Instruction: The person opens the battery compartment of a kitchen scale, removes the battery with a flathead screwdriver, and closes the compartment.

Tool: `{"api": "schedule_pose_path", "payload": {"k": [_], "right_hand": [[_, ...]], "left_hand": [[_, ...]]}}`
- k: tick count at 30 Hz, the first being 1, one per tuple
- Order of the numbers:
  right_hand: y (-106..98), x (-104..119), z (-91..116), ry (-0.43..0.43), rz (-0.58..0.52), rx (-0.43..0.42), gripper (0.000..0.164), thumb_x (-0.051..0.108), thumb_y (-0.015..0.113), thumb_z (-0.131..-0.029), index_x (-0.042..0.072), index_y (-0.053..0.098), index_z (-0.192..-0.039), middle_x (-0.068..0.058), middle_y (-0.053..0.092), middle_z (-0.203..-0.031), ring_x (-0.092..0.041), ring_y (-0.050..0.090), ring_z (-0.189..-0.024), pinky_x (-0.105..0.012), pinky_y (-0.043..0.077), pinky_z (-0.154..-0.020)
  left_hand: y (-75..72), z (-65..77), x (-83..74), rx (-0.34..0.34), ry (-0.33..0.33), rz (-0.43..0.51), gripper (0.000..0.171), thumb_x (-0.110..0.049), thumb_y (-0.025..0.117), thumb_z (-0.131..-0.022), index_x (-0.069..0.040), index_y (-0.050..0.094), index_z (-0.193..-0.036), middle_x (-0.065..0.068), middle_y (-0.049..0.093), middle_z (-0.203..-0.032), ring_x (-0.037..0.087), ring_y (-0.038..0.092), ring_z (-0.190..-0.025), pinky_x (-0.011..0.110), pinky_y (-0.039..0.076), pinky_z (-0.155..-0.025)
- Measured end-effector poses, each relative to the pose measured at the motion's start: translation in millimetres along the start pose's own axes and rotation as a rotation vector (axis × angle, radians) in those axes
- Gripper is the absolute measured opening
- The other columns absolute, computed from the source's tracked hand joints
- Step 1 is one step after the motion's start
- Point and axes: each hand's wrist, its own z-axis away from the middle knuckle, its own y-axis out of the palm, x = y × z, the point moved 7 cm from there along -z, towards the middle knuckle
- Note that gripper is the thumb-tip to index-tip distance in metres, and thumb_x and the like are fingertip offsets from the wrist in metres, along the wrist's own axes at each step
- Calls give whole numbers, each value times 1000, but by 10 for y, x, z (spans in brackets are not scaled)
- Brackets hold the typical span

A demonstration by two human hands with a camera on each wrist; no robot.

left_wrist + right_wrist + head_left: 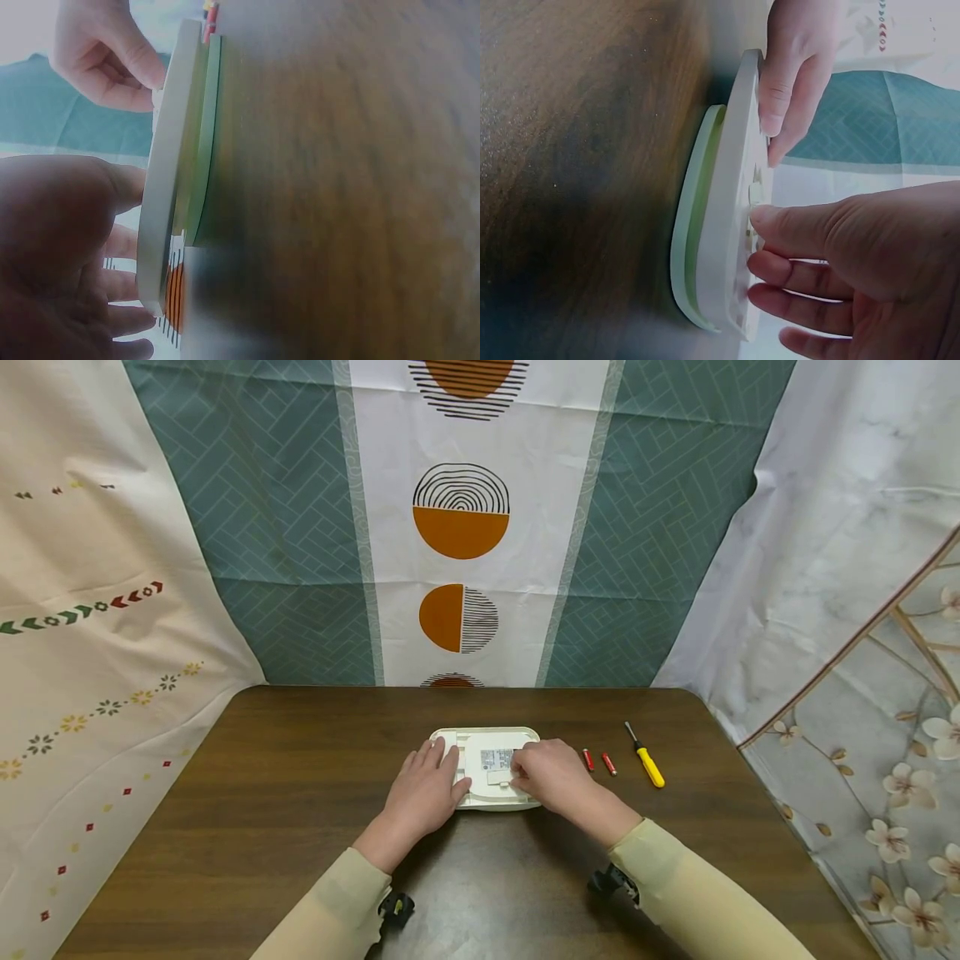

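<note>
A white, rounded device (480,737) lies on the table with its labelled face up. A pale green edge (681,255) shows beneath its white body in the wrist views. My left hand (425,785) rests on the device's left end, fingers spread and thumb along the near edge. Over the right half, my right hand (553,774) has thumb and forefinger brought together at a small white cover (497,777) below the printed label (495,759). Its fingertips are partly hidden. Its other fingers (799,307) bend loosely beside the device.
Two red batteries, a nearer-left one (588,760) and another battery (610,765), lie right of the device. Beyond them is a screwdriver (651,768) with a yellow handle. Patterned cloth (300,527) hangs behind the brown table (300,860).
</note>
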Motion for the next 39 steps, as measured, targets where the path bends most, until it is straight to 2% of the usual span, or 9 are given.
{"api": "schedule_pose_path", "payload": {"k": [8,16,23,34,39], "right_hand": [[55,-22,-9,21,-2,21,16,20,95,-89,16,80,-88,3,72,-83,-21,66,-77,-44,58,-74],[67,-27,24,24,-19,-19,14,19,94,-90,16,81,-90,2,71,-83,-21,67,-79,-43,58,-73],[98,-68,34,57,-57,-27,10,18,92,-92,18,83,-95,6,69,-85,-19,64,-80,-40,55,-70],[126,-134,50,130,-132,-6,15,25,94,-91,20,85,-102,9,69,-89,-16,65,-88,-37,56,-73],[145,-149,63,140,-146,-44,10,23,92,-93,21,85,-99,11,68,-88,-16,65,-88,-36,56,-72]], "left_hand": [[6,2,3,5,-4,-12,65,-42,60,-115,0,51,-163,28,38,-172,48,33,-161,60,29,-130],[1,12,3,9,-4,-14,65,-42,61,-115,1,51,-163,29,38,-172,48,33,-161,61,30,-129],[6,2,1,21,-8,-18,66,-43,60,-115,0,50,-164,28,37,-173,47,32,-162,60,29,-130],[2,-4,1,31,-18,-9,66,-44,59,-115,-1,49,-165,27,36,-174,47,31,-162,60,28,-130],[12,0,6,39,-23,-8,66,-44,59,-115,-1,48,-165,26,35,-174,46,30,-163,60,28,-131]]}}
